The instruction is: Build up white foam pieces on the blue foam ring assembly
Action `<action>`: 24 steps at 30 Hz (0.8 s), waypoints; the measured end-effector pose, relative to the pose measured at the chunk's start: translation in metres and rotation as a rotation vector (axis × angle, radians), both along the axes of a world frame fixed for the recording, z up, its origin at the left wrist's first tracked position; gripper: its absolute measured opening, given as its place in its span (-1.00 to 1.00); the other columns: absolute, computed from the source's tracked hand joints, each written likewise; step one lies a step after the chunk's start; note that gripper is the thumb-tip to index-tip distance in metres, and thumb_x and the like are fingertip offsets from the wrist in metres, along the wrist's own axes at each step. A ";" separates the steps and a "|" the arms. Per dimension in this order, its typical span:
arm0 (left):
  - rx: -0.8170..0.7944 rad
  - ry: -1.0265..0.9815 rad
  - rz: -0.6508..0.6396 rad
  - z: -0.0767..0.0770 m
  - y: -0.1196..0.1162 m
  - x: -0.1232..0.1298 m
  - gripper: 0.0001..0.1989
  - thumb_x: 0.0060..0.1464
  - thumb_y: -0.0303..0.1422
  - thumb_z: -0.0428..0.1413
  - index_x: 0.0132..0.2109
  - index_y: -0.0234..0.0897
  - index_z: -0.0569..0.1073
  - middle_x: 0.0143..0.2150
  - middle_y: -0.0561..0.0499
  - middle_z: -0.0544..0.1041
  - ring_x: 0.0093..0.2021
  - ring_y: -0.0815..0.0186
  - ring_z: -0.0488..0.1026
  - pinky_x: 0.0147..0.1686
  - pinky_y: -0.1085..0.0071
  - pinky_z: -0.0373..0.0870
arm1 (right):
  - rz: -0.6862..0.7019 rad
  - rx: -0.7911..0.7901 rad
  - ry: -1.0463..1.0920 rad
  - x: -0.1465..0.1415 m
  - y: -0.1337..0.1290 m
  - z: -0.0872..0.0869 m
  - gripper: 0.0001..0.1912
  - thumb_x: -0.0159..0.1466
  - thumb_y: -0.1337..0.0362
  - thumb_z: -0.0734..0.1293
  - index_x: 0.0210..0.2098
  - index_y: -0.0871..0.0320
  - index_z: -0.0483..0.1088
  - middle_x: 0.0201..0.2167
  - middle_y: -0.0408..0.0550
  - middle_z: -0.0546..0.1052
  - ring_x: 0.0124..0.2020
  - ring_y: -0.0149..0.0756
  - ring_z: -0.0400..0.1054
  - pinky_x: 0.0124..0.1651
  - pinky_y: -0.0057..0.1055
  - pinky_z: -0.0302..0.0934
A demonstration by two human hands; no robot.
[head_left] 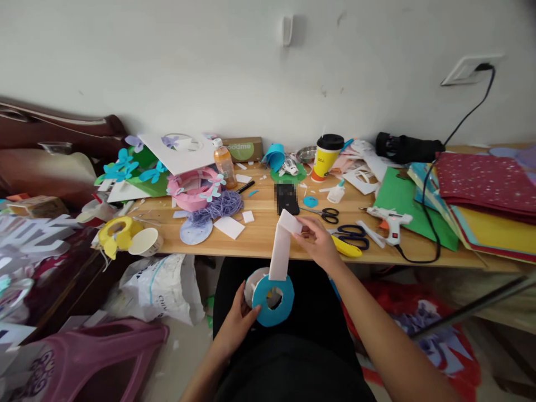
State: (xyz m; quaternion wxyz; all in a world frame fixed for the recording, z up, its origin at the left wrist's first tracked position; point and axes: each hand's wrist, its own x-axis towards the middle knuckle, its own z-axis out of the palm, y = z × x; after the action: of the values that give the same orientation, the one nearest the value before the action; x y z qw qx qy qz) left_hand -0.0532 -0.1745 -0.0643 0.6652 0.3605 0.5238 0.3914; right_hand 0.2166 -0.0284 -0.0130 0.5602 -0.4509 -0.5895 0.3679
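Note:
Above my lap, my left hand (242, 319) grips a round ring piece with a blue face (285, 306) and a white side. A long white strip (280, 255) rises from the ring's top edge and is folded near its upper end. My right hand (316, 239) pinches that folded end between thumb and fingers, just over the table's front edge. Close to my right hand on the table lie a yellow utility knife (347, 247), dark-handled scissors (354, 237) and a smaller pair of scissors (329, 215).
A white glue gun (391, 223) with a black cord lies to the right, beside green sheets (412, 206). A yellow cup (325, 159), glue bottle (336, 192), juice bottle (224, 163) and purple yarn (220, 206) stand or lie behind. A paper cup (146, 242) is left.

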 end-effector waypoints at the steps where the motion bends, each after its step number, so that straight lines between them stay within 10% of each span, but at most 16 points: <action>1: 0.004 0.021 0.001 0.002 0.000 -0.001 0.12 -0.10 -0.03 0.37 0.43 -0.23 -0.07 0.39 -0.32 0.21 0.33 -0.06 0.27 0.29 0.07 0.23 | 0.019 -0.044 0.087 0.001 -0.001 -0.002 -0.53 0.16 0.13 0.48 0.06 -0.01 0.45 0.04 0.00 0.43 -0.10 -0.21 0.41 -0.08 -0.24 0.41; 10: -0.053 -0.043 -0.067 0.004 0.006 0.005 -0.19 0.01 -0.05 0.31 0.32 -0.22 0.24 0.21 -0.26 0.42 0.14 -0.05 0.45 0.10 0.10 0.40 | -0.080 -0.302 0.633 0.005 -0.009 0.008 -0.50 0.00 0.13 0.59 -0.06 -0.04 0.52 -0.25 -0.17 0.54 -0.29 -0.38 0.37 -0.29 -0.46 0.29; 15: -0.002 -0.056 -0.135 -0.006 0.009 0.014 0.02 -0.01 -0.12 0.35 0.44 -0.17 -0.03 0.34 -0.30 0.28 0.30 -0.06 0.30 0.25 0.08 0.28 | -0.101 -0.384 0.616 0.006 -0.002 0.009 -0.57 -0.12 0.09 0.63 -0.33 0.08 0.49 -0.37 -0.14 0.54 -0.41 -0.37 0.34 -0.39 -0.42 0.28; 24: 0.169 0.286 -0.109 -0.008 0.042 0.000 -0.13 0.13 -0.04 0.21 0.43 -0.27 0.05 0.44 -0.29 0.12 0.44 -0.06 0.03 0.38 0.02 -0.01 | -0.127 -0.367 0.568 0.002 0.003 -0.010 -0.54 -0.10 0.02 0.61 -0.32 0.10 0.47 -0.36 -0.11 0.52 -0.41 -0.35 0.34 -0.39 -0.39 0.31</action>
State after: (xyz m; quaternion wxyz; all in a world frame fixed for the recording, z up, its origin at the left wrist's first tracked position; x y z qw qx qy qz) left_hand -0.0535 -0.1320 -0.0728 0.5714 0.4951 0.5579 0.3422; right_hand 0.2191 -0.0255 -0.0228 0.6333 -0.4595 -0.3047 0.5431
